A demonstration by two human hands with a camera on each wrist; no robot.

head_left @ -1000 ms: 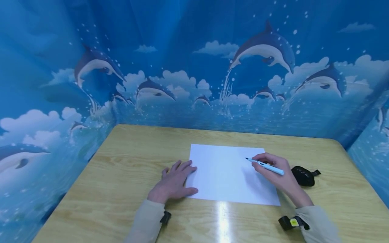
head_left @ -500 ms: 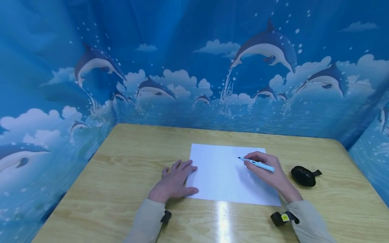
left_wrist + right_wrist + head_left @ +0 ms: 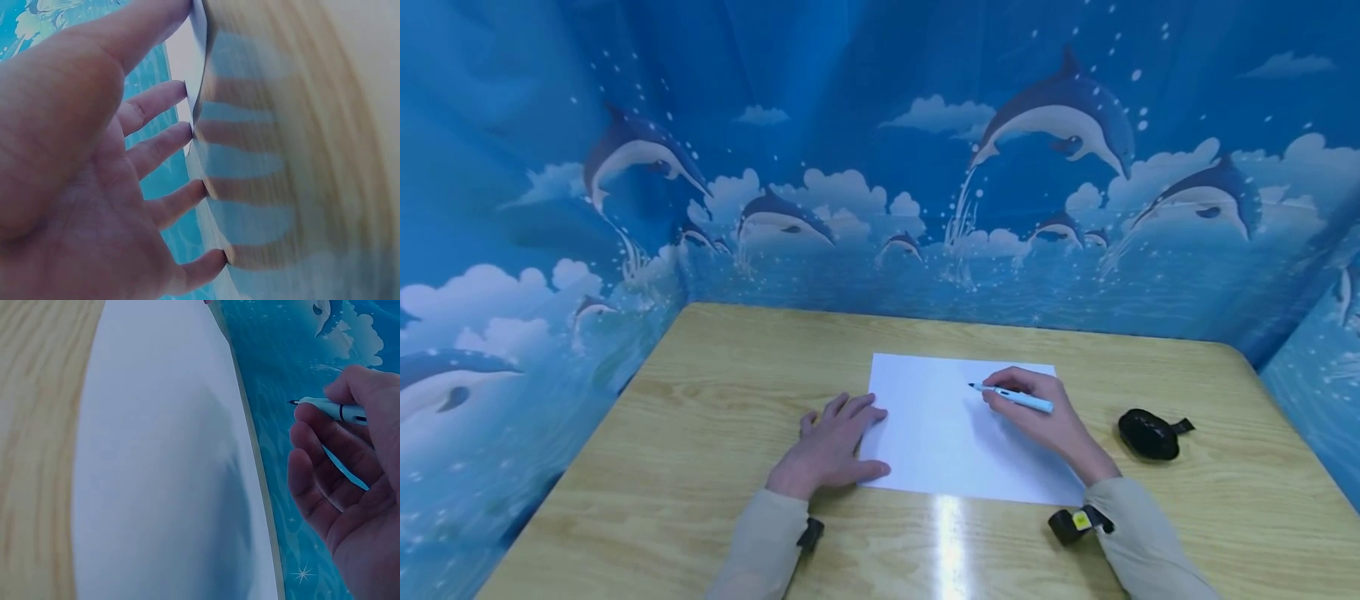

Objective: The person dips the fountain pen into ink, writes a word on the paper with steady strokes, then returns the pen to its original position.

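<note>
A blank white sheet of paper (image 3: pixel 925 442) lies on the wooden table. My left hand (image 3: pixel 831 446) rests at the paper's left edge with fingers spread; in the left wrist view its fingertips (image 3: pixel 215 257) touch down along the tabletop and the sheet's edge. Over the right part of the sheet, my right hand (image 3: pixel 1033 408) pinches a light blue pen (image 3: pixel 1018 399) between thumb and fingers, dark nib pointing left. In the right wrist view the pen (image 3: pixel 322 406) is held above the paper (image 3: pixel 156 456), with a gap beneath the hand and a shadow cast on the sheet.
A glossy black object with a short strap (image 3: pixel 1148 435) sits on the table (image 3: pixel 737 375) right of the paper. A blue curtain printed with dolphins (image 3: pixel 850 125) hangs behind and at both sides of the table. Black cameras are strapped at both wrists.
My right hand has moved left over the paper, carrying the pen with it, away from the black object. My left hand has stayed in place.
</note>
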